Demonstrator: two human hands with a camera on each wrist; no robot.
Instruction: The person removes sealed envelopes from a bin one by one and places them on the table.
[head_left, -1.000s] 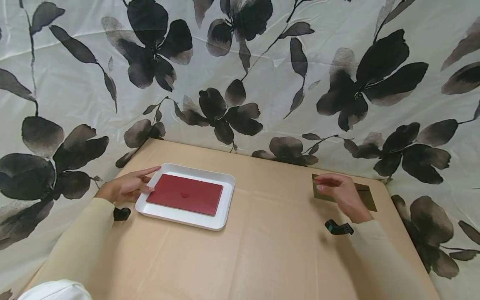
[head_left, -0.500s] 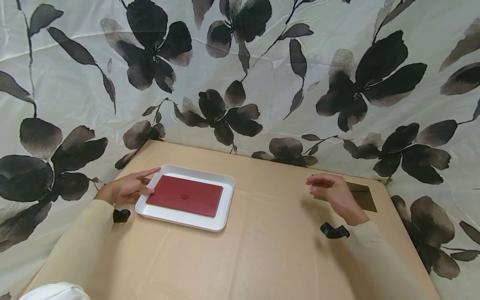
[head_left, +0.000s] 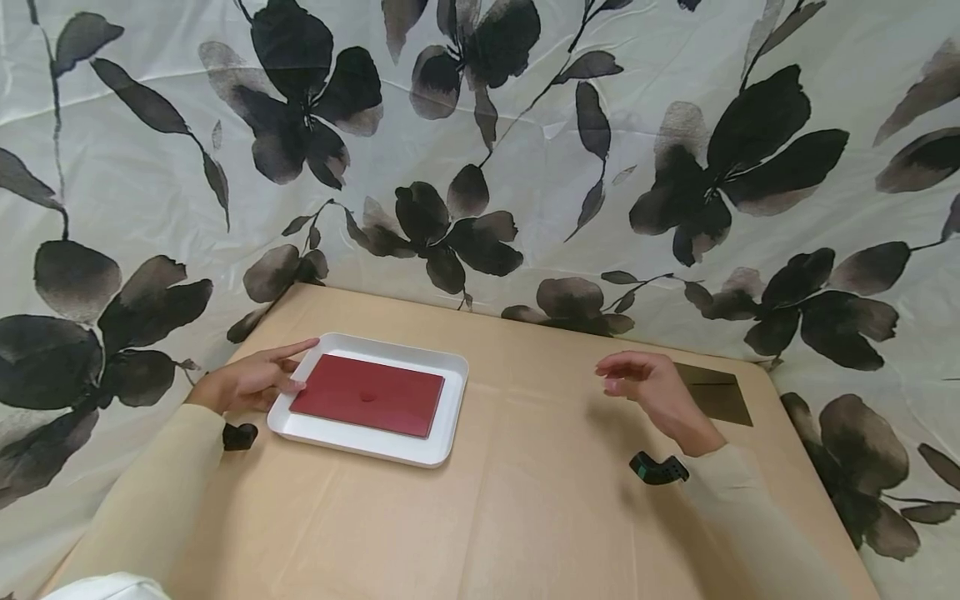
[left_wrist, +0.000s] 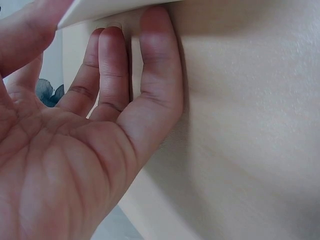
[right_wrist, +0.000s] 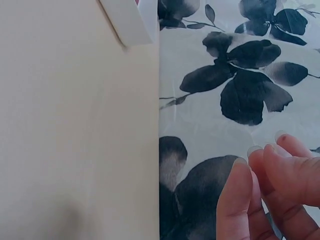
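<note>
L hand (head_left: pixel 251 382) fingers straight, touching glossy white rect. tray (head_left: pixel 450 392); R hand (head_left: pixel 651 392) relaxed, empty.

Even, soft lighting; faint shadows under hands; wide-angle bowing at head-view edges; wrist views slightly soft.

Long cream sleeves on both arms; small black camera unit (head_left: pixel 240 436) strapped under left wrist, black-green one (head_left: pixel 657 469) under right.
</note>
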